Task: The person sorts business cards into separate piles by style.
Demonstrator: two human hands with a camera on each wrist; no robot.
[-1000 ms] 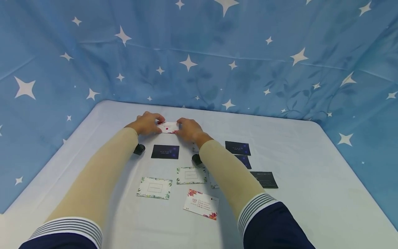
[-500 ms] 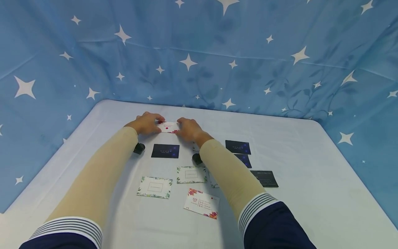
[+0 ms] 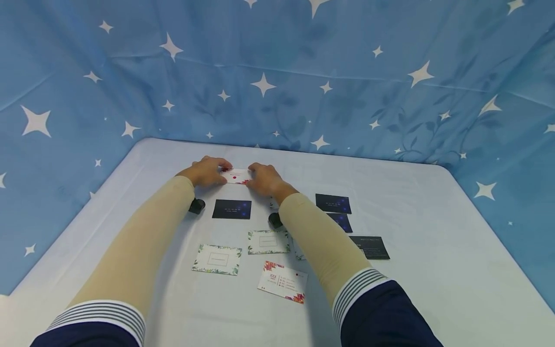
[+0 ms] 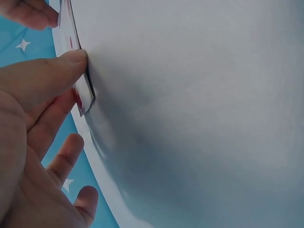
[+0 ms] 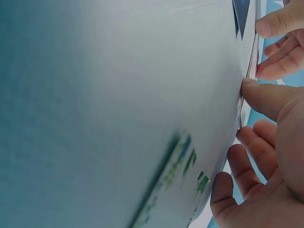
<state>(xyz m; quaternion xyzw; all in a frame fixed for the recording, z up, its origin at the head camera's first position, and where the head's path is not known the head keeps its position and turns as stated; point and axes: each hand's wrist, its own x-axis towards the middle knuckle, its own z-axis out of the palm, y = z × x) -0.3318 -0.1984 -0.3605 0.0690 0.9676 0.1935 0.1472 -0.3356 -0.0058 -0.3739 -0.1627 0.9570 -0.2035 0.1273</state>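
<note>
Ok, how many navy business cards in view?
3: one navy card between the sleeves, one farther card right of the right sleeve, one nearer card partly hidden by that sleeve. Others may be hidden.

upper middle: 1 left hand, 1 right hand, 1 stack of red-patterned cards, layers uncountable | lower middle: 1 loose red-patterned card, 3 green-leaf cards | middle: 3 dark blue cards, 2 small black objects, 1 mostly hidden pale card | right of center: 1 black card | background: 1 starred curtain
</note>
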